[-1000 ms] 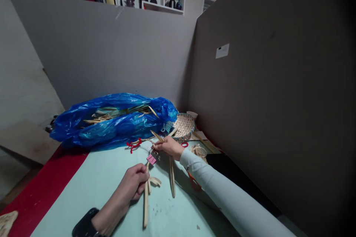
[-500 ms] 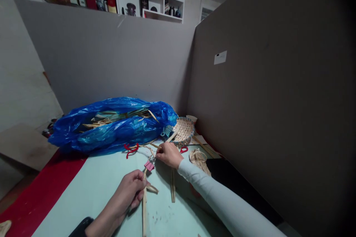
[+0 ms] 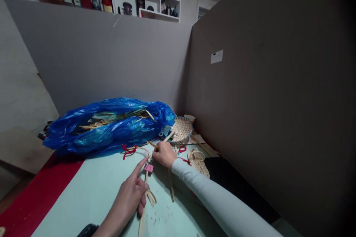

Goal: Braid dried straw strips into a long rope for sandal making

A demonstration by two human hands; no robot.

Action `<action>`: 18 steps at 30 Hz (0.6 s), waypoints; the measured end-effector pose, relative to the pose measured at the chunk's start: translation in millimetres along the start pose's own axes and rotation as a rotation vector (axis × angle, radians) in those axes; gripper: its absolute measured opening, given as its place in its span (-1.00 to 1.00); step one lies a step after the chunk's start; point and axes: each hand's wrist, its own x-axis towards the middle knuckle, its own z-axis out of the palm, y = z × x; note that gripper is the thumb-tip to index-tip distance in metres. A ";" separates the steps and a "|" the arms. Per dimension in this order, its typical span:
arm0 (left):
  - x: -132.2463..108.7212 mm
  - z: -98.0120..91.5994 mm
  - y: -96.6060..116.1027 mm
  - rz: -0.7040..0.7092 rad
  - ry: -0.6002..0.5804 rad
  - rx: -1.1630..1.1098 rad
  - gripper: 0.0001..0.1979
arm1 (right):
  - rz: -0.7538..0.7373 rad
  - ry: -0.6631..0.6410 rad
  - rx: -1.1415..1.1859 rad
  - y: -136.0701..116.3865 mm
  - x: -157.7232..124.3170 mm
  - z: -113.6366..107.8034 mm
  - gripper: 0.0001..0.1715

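Observation:
A pink binder clip grips a thin straw braid lying on the pale green table. My left hand is just below the clip; its index finger points up to the braid while the thumb and other fingers close on a straw strip running down toward me. Right of the clip, my right hand pinches straw strips whose ends stick out above the fingers. Another straw strip hangs down below this hand. Its fingertips are partly hidden.
A blue plastic bag full of dried straw lies along the back. Behind my right hand sit a woven basket and red-handled scissors. A woven straw piece lies right, red cord left. Grey partitions border the table.
My left index finger has stretched out and up to the braid above the clip. My right hand has shifted slightly left, and the camera view has turned a little.

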 end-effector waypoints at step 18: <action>11.2 4.6 -8.9 0.036 -0.031 0.063 -0.28 | -0.150 -0.055 -0.194 4.0 -31.0 -2.6 -0.73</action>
